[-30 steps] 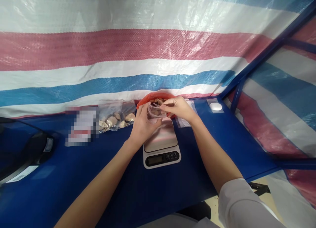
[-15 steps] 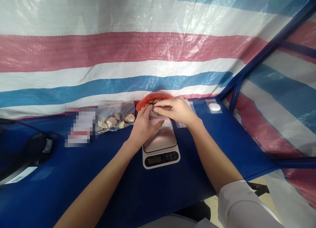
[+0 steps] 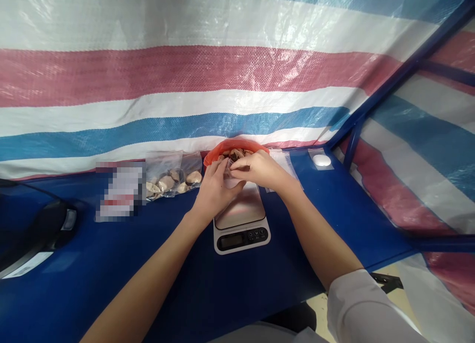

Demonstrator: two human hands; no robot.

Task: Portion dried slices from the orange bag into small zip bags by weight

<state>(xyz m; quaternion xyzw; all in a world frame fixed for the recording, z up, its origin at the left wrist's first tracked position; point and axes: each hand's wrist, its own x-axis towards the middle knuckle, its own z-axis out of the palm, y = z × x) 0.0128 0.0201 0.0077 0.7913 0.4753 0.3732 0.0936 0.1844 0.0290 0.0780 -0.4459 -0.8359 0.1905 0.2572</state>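
Above the kitchen scale, my left hand and my right hand meet at a small clear zip bag. Fingers of both hands are closed on the bag's upper edge, and they hide most of it, so its contents do not show. The scale has a white body, a metal plate and a dark display on its near side. Just behind my hands lies a red plastic bag, open at the top, with dried mushroom pieces inside.
Left of my hands, clear bags of mushroom pieces lie by a blurred-out packet. To the right are flat clear bags and a white oval object. A black device stands far left. Striped sheeting closes off the back.
My right hand has dropped slightly toward the near side, staying close to my left hand. More of the mushrooms in the red bag now shows. The left hand has hardly moved.
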